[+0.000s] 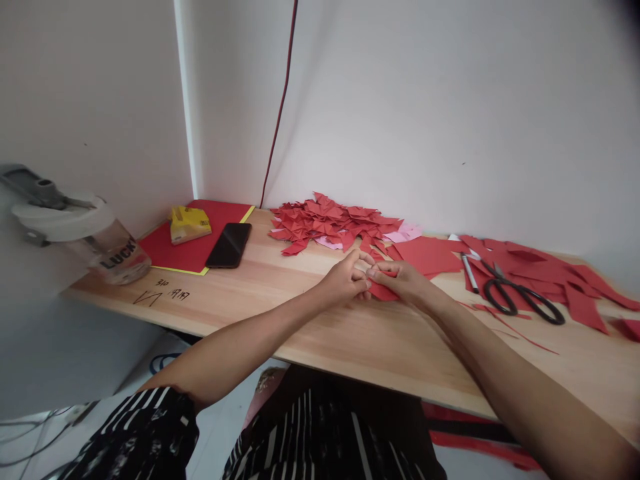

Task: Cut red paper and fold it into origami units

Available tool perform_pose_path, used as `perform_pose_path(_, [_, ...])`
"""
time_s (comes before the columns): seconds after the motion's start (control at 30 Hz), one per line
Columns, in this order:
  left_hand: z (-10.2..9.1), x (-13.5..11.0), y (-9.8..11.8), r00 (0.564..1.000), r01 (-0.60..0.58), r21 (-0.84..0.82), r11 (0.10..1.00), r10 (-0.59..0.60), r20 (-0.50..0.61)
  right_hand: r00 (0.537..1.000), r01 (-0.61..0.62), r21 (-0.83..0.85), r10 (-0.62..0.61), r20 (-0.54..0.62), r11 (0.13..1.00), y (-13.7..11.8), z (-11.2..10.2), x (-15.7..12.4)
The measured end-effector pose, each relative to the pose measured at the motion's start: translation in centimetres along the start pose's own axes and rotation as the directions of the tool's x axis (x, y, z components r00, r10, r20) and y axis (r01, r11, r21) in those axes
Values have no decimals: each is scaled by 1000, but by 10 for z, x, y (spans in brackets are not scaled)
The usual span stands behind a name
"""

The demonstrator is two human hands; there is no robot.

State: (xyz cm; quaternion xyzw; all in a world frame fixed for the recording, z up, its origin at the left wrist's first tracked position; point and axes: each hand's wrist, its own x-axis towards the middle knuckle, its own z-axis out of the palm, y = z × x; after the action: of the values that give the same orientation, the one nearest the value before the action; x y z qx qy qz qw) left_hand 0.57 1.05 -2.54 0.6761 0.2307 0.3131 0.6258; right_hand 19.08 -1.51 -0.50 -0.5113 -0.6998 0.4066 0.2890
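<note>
Both hands meet over the middle of the wooden table (310, 327). My left hand (345, 279) and my right hand (403, 280) pinch a small piece of red paper (383, 291) between their fingertips, and its lower edge rests on the tabletop. Just behind the hands lies a heap of folded red paper triangles (330, 223). A flat red sheet (427, 255) lies to the right of the heap, close to my right hand.
Black scissors (523, 297) and a pen (469, 270) lie on red paper offcuts (575, 283) at the right. At the left are a black phone (229, 245), a yellow packet (189, 223) on red card (173, 250), and a clear jar (107, 250). A red cable (280, 107) hangs down the wall.
</note>
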Motion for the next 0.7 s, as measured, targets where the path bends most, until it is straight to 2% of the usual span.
perform_pose_path(0.13, [1, 0, 1, 1000, -11, -16, 1000, 11, -13, 1000, -26, 59, 26, 2, 998, 1, 1, 0])
perform_pose_path(0.33, [0, 0, 1, 991, -40, -22, 999, 37, -126, 990, -134, 52, 131, 55, 990, 10, -2, 3])
perform_pose_path(0.57, [0, 2, 1, 987, -5, -10, 1000, 4, -161, 986, -167, 31, 168, -3, 985, 12, 0, 4])
perform_pose_path(0.7, [-2, 2, 2, 980, -21, 7, 1000, 22, -196, 988, -153, 55, 152, 18, 987, 12, 0, 5])
